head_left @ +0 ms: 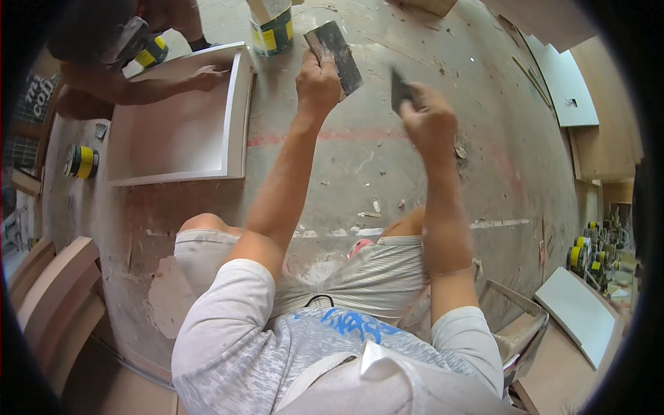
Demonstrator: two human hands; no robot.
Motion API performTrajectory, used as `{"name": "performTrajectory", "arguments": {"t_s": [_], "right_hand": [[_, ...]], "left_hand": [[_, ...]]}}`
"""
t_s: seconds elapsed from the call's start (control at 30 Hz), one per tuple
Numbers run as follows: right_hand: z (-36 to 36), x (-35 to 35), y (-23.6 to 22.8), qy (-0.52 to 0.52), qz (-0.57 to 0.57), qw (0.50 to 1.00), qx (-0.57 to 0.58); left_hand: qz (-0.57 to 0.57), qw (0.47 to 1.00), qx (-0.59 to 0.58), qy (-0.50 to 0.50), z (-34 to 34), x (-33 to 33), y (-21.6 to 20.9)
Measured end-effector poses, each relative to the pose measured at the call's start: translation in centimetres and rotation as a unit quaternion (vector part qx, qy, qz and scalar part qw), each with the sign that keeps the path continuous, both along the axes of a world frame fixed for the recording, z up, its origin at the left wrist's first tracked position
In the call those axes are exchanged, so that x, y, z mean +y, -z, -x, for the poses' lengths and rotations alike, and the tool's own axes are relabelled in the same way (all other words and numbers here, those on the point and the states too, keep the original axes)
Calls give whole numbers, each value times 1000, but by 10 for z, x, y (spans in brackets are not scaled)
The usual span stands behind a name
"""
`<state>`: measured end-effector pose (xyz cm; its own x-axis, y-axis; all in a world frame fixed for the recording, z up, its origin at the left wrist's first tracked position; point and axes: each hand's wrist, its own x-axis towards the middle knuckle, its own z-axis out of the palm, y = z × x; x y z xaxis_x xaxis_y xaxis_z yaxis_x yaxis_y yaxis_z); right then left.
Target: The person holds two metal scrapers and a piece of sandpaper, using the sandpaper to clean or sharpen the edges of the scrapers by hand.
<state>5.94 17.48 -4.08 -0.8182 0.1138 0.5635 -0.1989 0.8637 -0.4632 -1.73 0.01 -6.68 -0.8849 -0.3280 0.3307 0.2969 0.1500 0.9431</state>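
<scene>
Both my arms reach forward over the floor. My left hand (pixel 319 83) grips a wide, flat filling knife (pixel 335 57) with a grey, smeared blade, held up near the bucket. To its right, my right hand (pixel 430 119) is closed on a smaller dark scraper (pixel 399 90), whose blade is blurred by motion. The two tools are apart. Left of my left hand stands a white open box-like drawer (pixel 176 142), and another person's hand (pixel 207 78) touches its inside near the far edge.
A putty bucket (pixel 273 34) with a yellow-and-black label stands beyond the drawer. A tin (pixel 81 162) lies at the left. Curved wooden pieces (pixel 59 283) are at lower left. White panels (pixel 579 315) lean at right, near a grey bin (pixel 508 311). Scraps litter the floor (pixel 387 173).
</scene>
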Motion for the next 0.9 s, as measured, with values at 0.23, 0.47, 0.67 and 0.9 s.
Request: {"name": "performTrajectory", "arguments": {"t_s": [0.23, 0.47, 0.67, 0.9], "right_hand": [[54, 13, 44, 23, -124, 992, -10], [70, 40, 29, 107, 299, 946, -59], [59, 14, 14, -85, 723, 677, -110], [46, -7, 0, -154, 665, 672, -286]], "left_hand": [[157, 965, -29, 206, -20, 3, 5], [-90, 981, -90, 148, 10, -40, 9], [-348, 924, -69, 142, 13, -37, 10], [-375, 887, -145, 225, 5, 6, 24]]}}
